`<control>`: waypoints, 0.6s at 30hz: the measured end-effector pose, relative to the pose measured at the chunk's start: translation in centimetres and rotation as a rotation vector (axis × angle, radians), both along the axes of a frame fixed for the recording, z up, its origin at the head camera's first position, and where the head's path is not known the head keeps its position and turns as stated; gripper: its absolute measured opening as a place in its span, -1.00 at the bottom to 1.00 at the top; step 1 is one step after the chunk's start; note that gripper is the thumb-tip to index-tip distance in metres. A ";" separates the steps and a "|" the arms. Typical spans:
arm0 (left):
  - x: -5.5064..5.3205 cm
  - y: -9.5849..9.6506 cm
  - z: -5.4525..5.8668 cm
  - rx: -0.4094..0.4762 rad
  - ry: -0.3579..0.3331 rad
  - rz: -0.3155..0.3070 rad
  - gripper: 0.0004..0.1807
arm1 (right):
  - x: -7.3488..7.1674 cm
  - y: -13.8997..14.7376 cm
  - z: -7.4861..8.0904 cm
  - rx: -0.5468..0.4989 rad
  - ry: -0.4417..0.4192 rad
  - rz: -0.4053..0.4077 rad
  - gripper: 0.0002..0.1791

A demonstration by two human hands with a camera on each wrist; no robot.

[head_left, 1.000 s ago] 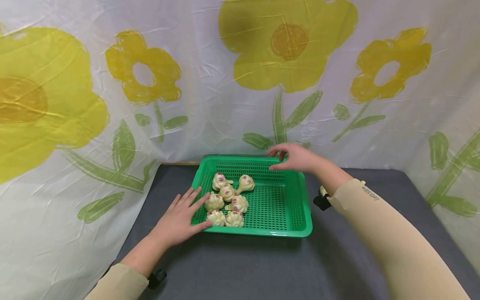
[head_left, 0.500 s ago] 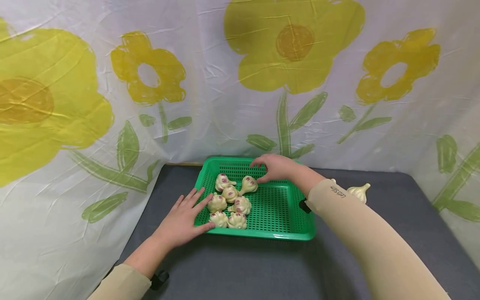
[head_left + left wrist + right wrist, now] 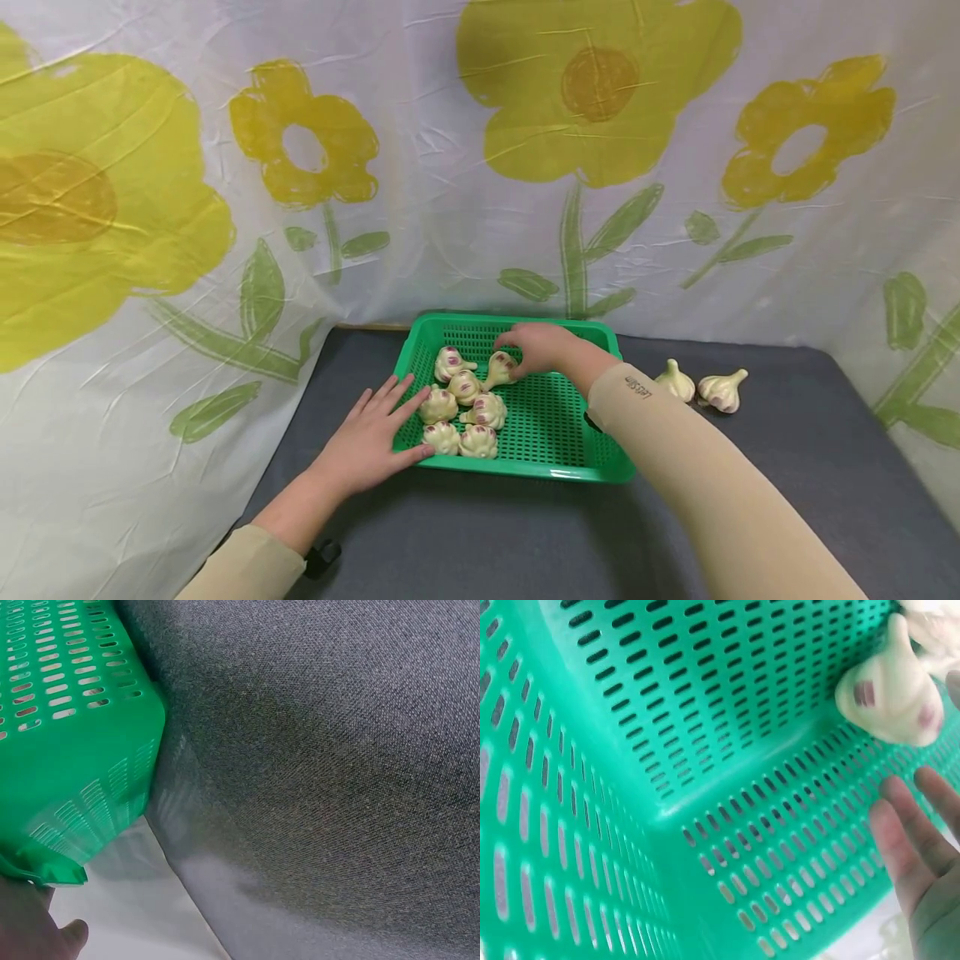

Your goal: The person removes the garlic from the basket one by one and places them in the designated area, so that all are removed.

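Clearly, from the head view, the step in hand looks like reaching for one garlic bulb [image 3: 501, 363], which lies inside the green basket [image 3: 525, 471] on the dark counter [image 3: 487, 542], a little off the basket's middle toward 11 o'clock. The right hand [image 3: 542, 346] comes over it from the 1 o'clock side, thumb and fingers bent about it. Six more bulbs [image 3: 478, 442] cluster between 7 and 11 o'clock in the basket, and two loose bulbs [image 3: 722, 390] sit on the counter outside at 3 o'clock. At 8 o'clock the left hand [image 3: 363, 442] lies with fingers spread over the basket's rim, gripping nothing. The left wrist view shows the basket's perforated side at 10 o'clock and part of the left hand by its rim at 8 o'clock. In the right wrist view the bulb sits at 2 o'clock, and the right hand at 4 o'clock has its fingers parted beside it, not closed round it; whether a tip touches, I cannot tell. The next move probably calls for bringing thumb and fingers together on the bulb while the left hand steadies the basket.
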State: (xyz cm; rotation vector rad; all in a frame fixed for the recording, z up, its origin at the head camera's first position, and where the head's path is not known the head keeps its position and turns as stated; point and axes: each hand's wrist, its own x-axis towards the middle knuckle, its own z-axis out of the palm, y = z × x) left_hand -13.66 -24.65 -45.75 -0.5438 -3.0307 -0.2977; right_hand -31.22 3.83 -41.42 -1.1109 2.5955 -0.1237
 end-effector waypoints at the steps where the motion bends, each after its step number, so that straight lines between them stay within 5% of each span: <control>1: 0.0 0.0 0.0 -0.001 0.000 0.001 -0.04 | 0.0 -0.1 -0.2 0.010 0.006 -0.004 -0.40; 18: 0.1 0.2 0.2 0.001 -0.005 0.004 -0.04 | -0.1 -1.2 -2.4 0.067 0.082 -0.021 -0.40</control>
